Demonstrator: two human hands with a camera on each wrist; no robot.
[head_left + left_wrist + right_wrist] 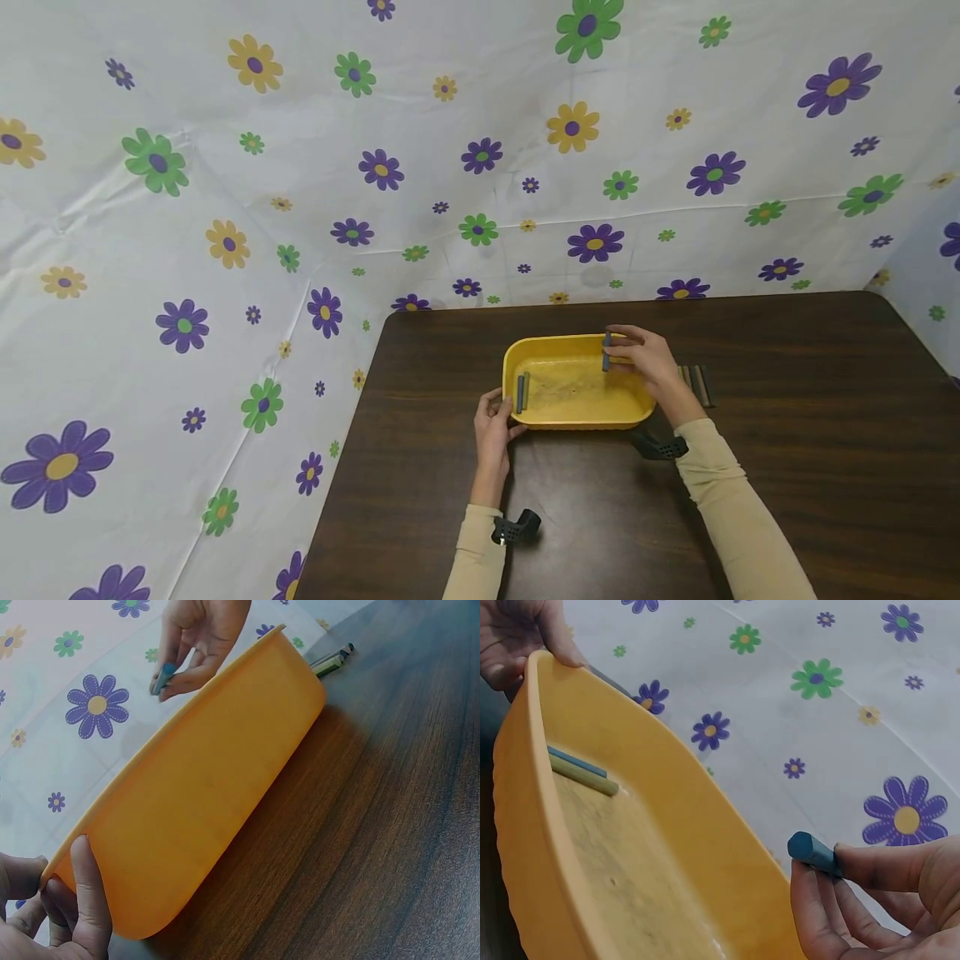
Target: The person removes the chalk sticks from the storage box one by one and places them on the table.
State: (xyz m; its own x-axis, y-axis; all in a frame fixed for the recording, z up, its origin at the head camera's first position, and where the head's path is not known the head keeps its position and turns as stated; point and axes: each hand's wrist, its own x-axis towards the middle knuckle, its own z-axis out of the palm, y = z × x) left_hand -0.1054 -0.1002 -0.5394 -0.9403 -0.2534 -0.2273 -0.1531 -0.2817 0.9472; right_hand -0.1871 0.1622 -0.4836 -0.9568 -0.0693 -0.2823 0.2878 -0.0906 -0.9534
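A yellow plastic tub (581,426) stands on the dark table, its near-left corner rim pinched by my left hand (492,429). In the left wrist view, the thumb and fingers sit on either side of that rim. Over the tub's right part, my right hand (651,360) pinches a short blue chalk-like stick (812,853) between thumb and fingertips, held upright above the tub floor. Two more sticks lie side by side at the tub's left end: a blue one (520,394) and a yellow-green one (585,777).
Several dark and olive sticks (697,386) lie in a row on the table (810,417), just right of the tub and partly behind my right wrist. A white flower-printed sheet (420,117) hangs behind the table and down its left side.
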